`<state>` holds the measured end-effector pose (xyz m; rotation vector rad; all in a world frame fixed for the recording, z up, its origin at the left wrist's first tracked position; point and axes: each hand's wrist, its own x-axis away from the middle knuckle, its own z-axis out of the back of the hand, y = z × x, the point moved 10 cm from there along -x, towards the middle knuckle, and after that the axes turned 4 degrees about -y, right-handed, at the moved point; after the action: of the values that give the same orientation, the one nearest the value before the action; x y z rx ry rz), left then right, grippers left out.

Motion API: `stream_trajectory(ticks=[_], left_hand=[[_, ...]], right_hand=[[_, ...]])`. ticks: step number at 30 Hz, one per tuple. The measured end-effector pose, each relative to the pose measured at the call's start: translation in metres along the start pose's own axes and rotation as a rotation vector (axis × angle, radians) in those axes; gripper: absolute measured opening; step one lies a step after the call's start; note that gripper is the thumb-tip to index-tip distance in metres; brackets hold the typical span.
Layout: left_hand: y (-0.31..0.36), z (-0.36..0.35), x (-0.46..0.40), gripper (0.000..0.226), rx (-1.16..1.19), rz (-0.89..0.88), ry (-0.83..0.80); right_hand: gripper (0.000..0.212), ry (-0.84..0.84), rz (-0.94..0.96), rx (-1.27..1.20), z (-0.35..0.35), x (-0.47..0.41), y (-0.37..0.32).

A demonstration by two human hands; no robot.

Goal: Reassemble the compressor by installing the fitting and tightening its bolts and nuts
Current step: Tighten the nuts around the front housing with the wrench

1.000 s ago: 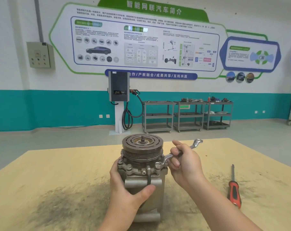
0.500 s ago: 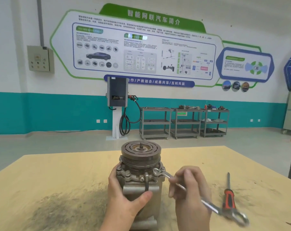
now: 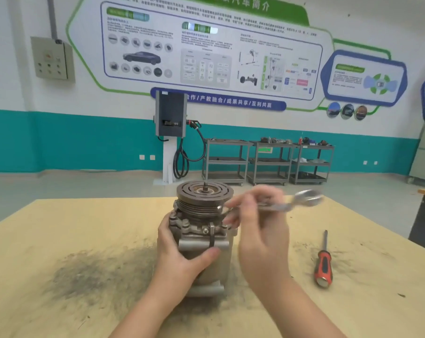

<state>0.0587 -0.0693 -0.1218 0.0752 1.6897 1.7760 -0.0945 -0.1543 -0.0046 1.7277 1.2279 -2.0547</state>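
From the head view, the compressor point(image 3: 201, 230) stands upright near the middle of the tan wooden surface point(image 3: 60, 228), its grooved pulley and round clutch plate on top. A dark, sooty smear spreads over the wood to its left and around its base.

The left hand point(image 3: 182, 254) wraps the compressor's body from the left side: the thumb lies across the front, just under the horizontal tube with its dark band, and the fingers curl round the far left flank. It grips the housing firmly.

The right hand point(image 3: 257, 230) is raised just to the right of the compressor, level with the pulley grooves, and is blurred by motion. Its fingers are curled round the shank of a metal wrench point(image 3: 287, 203), which runs almost level, from the pulley's right edge out to the right. The wrench's far end is a bright, smeared shape well clear of the hand; its near end reaches in beside the bolted flange under the pulley, but the blur hides whether it sits on a bolt head.

The two hands are apart, one on each side of the compressor, which sits between them.

A screwdriver point(image 3: 323, 262) with a red and black handle lies on the surface to the right, well apart from the right hand, its shaft pointing away from the person.
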Motion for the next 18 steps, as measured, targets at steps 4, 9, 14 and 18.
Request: stream_trajectory(ticks=[4, 9, 14, 18], left_hand=[[0.004, -0.002, -0.004, 0.09, 0.034, -0.035, -0.012], [0.002, 0.0, -0.004, 0.092, 0.021, -0.034, -0.008], [0.0, -0.001, -0.005, 0.092, 0.018, -0.041, -0.018], [-0.001, 0.0, -0.007, 0.093, 0.015, -0.046, -0.023]], right_hand=[[0.021, 0.276, -0.451, -0.479, 0.031, 0.0, 0.062], [0.019, 0.361, -0.732, -0.673, 0.031, 0.013, 0.113], [0.014, 0.24, -0.84, -0.764, 0.014, 0.004, 0.134], [0.015, 0.224, -0.876, -0.786, 0.009, 0.009, 0.144]])
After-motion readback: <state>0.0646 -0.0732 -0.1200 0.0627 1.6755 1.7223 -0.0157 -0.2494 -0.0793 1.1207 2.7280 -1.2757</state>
